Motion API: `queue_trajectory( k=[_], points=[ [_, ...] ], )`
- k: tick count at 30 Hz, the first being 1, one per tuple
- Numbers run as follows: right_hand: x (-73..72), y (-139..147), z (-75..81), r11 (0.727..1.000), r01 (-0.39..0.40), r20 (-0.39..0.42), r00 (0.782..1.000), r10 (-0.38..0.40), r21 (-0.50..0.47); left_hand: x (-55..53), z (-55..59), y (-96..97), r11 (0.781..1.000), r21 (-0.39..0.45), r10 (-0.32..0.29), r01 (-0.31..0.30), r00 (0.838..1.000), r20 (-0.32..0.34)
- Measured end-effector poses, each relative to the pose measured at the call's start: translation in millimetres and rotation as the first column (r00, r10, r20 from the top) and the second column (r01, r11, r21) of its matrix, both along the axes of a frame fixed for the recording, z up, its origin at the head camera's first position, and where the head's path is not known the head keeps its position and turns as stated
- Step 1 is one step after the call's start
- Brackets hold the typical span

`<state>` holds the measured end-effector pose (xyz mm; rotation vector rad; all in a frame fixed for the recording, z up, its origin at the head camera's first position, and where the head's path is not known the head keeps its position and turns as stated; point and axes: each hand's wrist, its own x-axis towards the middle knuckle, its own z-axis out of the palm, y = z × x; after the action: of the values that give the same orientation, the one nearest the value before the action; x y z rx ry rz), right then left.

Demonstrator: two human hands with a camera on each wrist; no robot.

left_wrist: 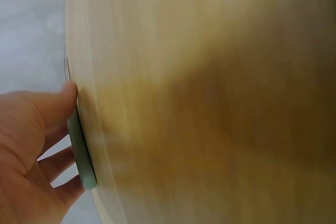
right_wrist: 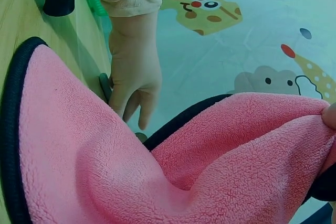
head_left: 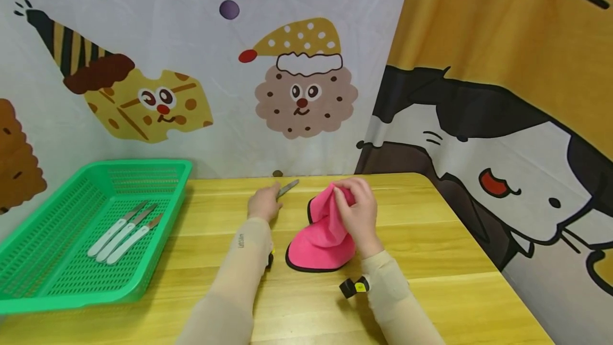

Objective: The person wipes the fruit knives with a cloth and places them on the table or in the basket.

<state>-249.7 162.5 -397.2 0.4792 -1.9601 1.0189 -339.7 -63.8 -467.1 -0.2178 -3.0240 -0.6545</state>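
Note:
Near the back edge of the table, my left hand [head_left: 264,204] holds a knife [head_left: 288,188]. In the left wrist view its grey-green handle [left_wrist: 82,153] lies between thumb and fingers, and only a thin bit of blade shows. My right hand [head_left: 356,212] pinches a raised fold of a pink fleecy cloth [head_left: 318,244] with black edging. The rest of that cloth lies crumpled on the table. It fills much of the right wrist view, where just a fingertip of the right hand shows at the right edge.
At the left stands a green plastic basket [head_left: 184,174] with perforated walls. Inside it lie three white-handled knives [head_left: 117,241] side by side. A printed curtain [head_left: 230,95] hangs right behind the wooden table [head_left: 426,281].

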Motion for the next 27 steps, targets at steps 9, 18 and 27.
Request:
queue_trajectory(
  k=[9,18,27],
  points=[
    [0.6,-1.6,0.5,1.0,0.002,-0.017,1.0,-0.002,0.002,-3.1,5.3,2.3,0.991,-0.133,0.021,-0.025,0.999,-0.035],
    [0.5,-2.1,1.0,1.0,0.009,-0.052,0.999,-0.009,0.004,-0.3,18.6,-5.5,0.995,0.096,-0.045,0.038,0.997,0.064],
    [3.1,-1.7,6.3,0.999,0.002,-0.081,0.997,0.002,0.054,11.8,41.8,-21.9,0.635,0.772,-0.199,-0.042,0.956,0.215]
  ],
)
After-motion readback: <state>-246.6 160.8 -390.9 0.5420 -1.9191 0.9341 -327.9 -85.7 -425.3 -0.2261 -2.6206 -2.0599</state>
